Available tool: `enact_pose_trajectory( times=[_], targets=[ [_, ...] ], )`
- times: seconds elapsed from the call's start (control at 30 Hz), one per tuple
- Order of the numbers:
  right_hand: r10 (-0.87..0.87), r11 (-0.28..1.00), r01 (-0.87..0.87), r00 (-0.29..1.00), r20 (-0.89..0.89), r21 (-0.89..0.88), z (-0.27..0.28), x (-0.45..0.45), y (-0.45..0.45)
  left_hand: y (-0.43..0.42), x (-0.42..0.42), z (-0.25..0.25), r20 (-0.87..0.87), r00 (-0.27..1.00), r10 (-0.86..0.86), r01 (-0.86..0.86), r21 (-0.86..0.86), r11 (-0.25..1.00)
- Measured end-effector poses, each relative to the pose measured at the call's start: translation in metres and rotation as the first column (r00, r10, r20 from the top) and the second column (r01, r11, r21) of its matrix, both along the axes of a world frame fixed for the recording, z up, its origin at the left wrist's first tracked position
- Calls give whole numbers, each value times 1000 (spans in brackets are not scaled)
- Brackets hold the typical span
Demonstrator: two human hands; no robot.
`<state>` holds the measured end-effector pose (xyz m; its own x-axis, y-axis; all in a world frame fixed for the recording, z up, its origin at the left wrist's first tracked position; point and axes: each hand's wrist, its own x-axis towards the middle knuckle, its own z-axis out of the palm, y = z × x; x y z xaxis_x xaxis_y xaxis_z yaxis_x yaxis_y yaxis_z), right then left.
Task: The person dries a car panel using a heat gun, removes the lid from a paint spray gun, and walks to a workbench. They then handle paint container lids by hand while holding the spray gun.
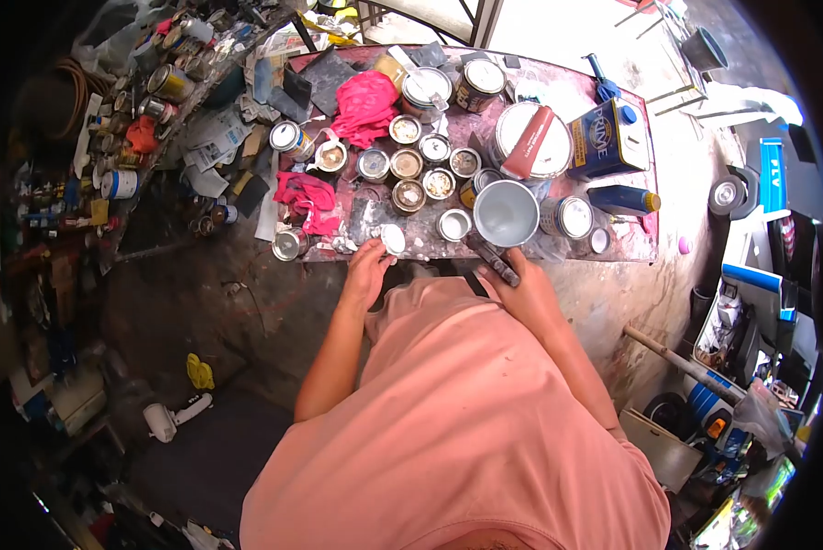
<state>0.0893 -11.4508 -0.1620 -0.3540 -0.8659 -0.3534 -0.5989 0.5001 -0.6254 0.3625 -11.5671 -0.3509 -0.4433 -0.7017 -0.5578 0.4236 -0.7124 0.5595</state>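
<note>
My left hand (367, 272) is at the table's front edge, its fingers closed on a small round white lid (392, 239). My right hand (524, 286) wraps round the dark handle of what looks like a paint spray gun (497, 264). Above that handle sits an open grey cup (507, 213); its inside looks pale. Just left of the cup stands a small open tin (453, 225) with white in it. To its right is a paint can with a white top (574, 218).
Several small open paint tins (407, 164) crowd the paint-stained table (365, 206). Pink rags (367, 107), a large white-topped can (558, 151) and a blue rectangular can (602, 137) stand or lie behind. Shelves of cans (168, 84) are at left.
</note>
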Motion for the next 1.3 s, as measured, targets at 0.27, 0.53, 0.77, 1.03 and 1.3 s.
enact_pose_trajectory(
  times=[0.27,0.53,0.77,1.03,1.3],
  targets=[
    [-87,996,87,996,-4,-7,-8,16,8,-15,12,11,-40,993,-109,106,-65,992],
    [-116,993,115,993,-11,-35,-7,22,14,-21,12,29,-94,987,-133,123,-107,987],
    [-113,991,110,993,-29,-82,-7,20,17,-20,6,53,-159,978,-133,106,-169,980],
    [-113,985,109,993,-24,-130,-14,17,21,-32,1,77,211,969,-125,231,-610,758],
    [-125,992,124,992,-21,-38,-17,15,16,-27,-10,117,644,686,340,660,-747,83]
  ],
)
